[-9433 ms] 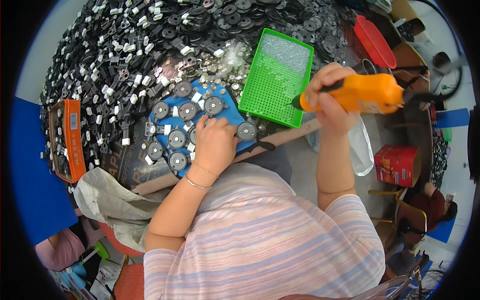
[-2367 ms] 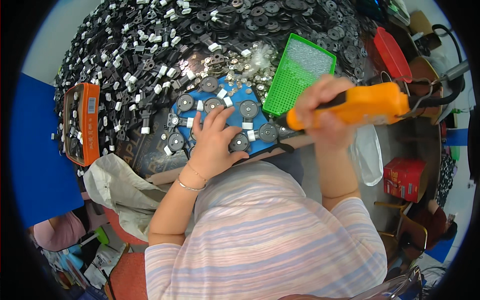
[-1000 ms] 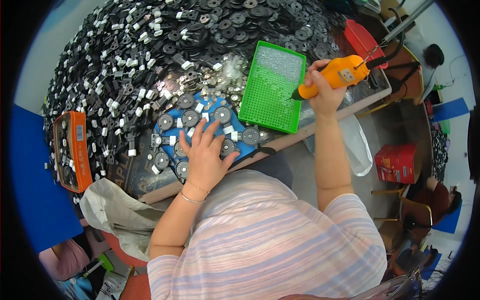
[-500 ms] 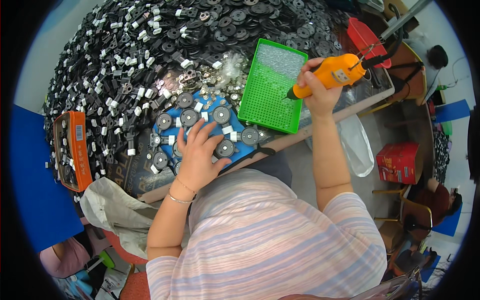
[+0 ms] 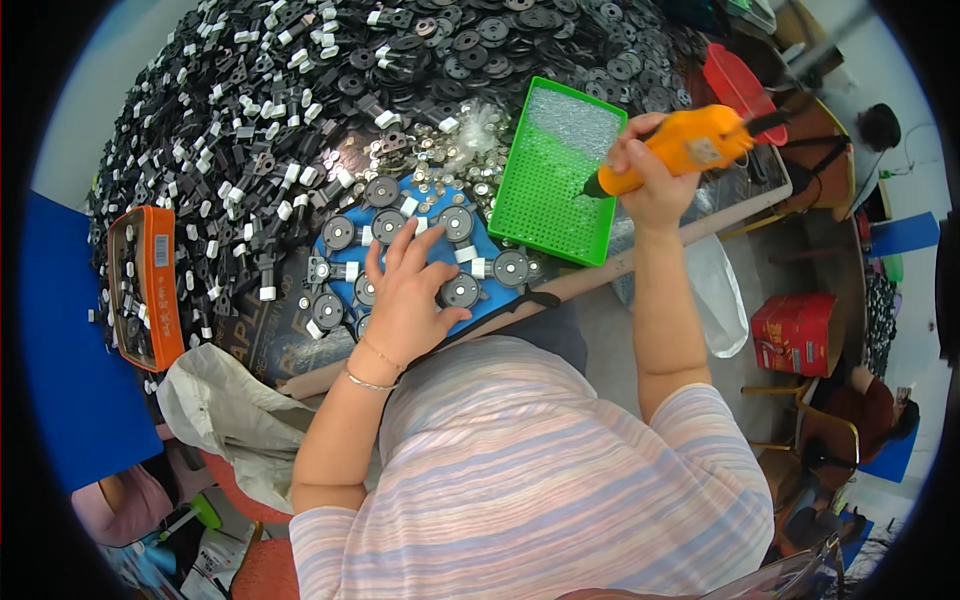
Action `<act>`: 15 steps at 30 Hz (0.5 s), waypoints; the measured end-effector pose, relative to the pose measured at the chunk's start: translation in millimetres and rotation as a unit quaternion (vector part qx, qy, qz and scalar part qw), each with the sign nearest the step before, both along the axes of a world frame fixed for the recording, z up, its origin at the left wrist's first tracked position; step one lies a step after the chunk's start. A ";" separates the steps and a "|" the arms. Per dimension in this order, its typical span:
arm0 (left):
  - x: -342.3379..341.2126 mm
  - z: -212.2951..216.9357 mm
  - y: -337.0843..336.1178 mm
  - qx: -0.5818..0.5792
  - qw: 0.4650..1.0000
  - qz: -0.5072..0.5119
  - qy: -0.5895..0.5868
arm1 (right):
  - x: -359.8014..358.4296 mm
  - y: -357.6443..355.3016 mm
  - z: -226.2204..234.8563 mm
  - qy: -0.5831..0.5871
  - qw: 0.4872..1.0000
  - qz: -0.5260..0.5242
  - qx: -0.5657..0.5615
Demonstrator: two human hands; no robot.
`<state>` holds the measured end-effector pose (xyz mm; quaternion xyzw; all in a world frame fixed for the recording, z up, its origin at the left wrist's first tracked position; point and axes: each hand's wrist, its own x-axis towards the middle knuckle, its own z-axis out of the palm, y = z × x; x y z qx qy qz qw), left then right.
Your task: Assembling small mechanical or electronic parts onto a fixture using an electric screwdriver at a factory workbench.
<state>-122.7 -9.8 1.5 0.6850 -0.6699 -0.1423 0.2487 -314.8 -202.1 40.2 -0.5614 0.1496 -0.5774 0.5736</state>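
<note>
My right hand (image 5: 657, 192) grips an orange electric screwdriver (image 5: 695, 142), its dark tip pointing down over the green perforated tray (image 5: 545, 215). Small silvery screws (image 5: 575, 122) cover the tray's far end, with others scattered among its holes. On the left, my left hand (image 5: 405, 302) rests with fingers spread over a blue board (image 5: 486, 243). Round black wheel-like parts (image 5: 511, 268) with metal centres and white tabs stand around the board. Some are partly hidden under my palm and fingers. Whether my fingertips press on any wheel I cannot tell.
A large heap of black brackets with white tabs (image 5: 250, 150) fills the table's left, and black discs (image 5: 480, 45) lie at the back. Small metal discs (image 5: 425, 160) lie beyond the board. An orange-rimmed box (image 5: 160, 290) stands left, a red basket (image 5: 735, 80) back right.
The whole view has shifted slightly. My left hand's fingers have moved a little farther over the wheels. The screwdriver stays over the tray, its rear end swung slightly right.
</note>
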 end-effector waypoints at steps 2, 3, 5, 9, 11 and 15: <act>-0.2 -0.1 -0.5 0.000 1.000 0.002 0.000 | 6.5 16.0 12.0 -0.044 0.997 0.061 -0.009; 0.4 -0.4 -0.5 -0.006 1.000 0.000 0.001 | 10.5 25.2 17.9 -0.055 0.993 0.099 -0.017; 1.4 -2.1 -0.1 -0.006 1.000 0.003 -0.002 | 26.3 48.6 21.8 -0.049 0.987 0.152 -0.018; 0.2 -5.1 -0.8 -0.012 1.000 0.006 -0.005 | 57.3 87.7 24.0 0.036 0.971 0.226 -0.066; -1.0 -8.1 -1.5 -0.031 0.999 0.024 -0.011 | 68.1 92.7 19.1 0.069 0.959 0.241 -0.133; -1.3 -10.2 -0.6 -0.065 0.997 0.026 -0.008 | 74.6 99.4 7.1 0.121 0.959 0.208 -0.149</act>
